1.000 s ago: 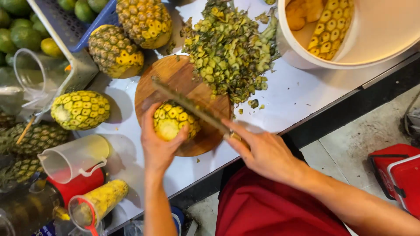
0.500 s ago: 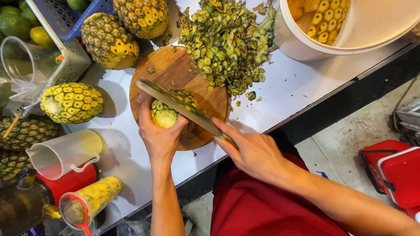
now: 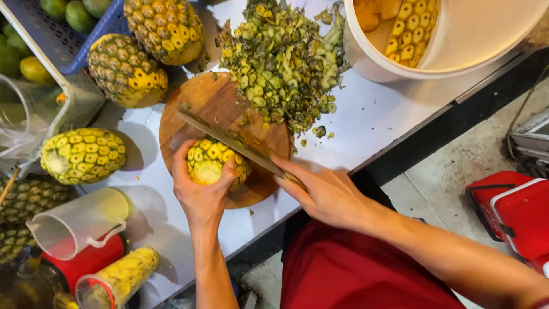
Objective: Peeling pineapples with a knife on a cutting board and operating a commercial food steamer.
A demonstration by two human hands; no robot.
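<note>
On the round wooden board (image 3: 211,103), left hand (image 3: 201,191) steadies pineapple (image 3: 213,160); right hand (image 3: 326,194) holds knife (image 3: 229,137).

A heap of green-yellow pineapple peelings (image 3: 286,63) crowds the round wooden cutting board (image 3: 200,100) from above right; whole pineapples (image 3: 123,68) hem its upper left, a clear plastic jug (image 3: 74,223) the lower left. Bare white tabletop (image 3: 372,114) lies open to the right.

The knife (image 3: 229,139) handle is hidden inside the right hand (image 3: 329,194); the white bucket (image 3: 457,51) is cut off.
</note>
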